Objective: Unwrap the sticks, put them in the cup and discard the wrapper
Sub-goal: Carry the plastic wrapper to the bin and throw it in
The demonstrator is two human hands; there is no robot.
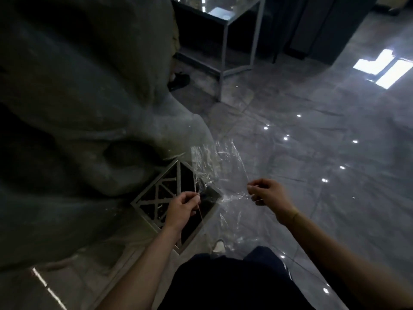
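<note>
A large sheet of clear plastic wrapper (214, 162) hangs spread out between my two hands, crinkled and catching the light. My left hand (182, 208) pinches its left edge just above a square bin. My right hand (269, 193) pinches its right edge, level with the left hand and about a forearm's length away. Below the wrapper stands the square bin (156, 198) with a pale lattice side and a dark open top. No sticks and no cup are in view.
A big grey rock-like sculpture (78, 108) fills the left side, right against the bin. A metal-framed glass stand (225, 41) stands at the back. Glossy grey floor tiles (324, 142) stretch to the right. My shoe (219, 246) shows under the wrapper.
</note>
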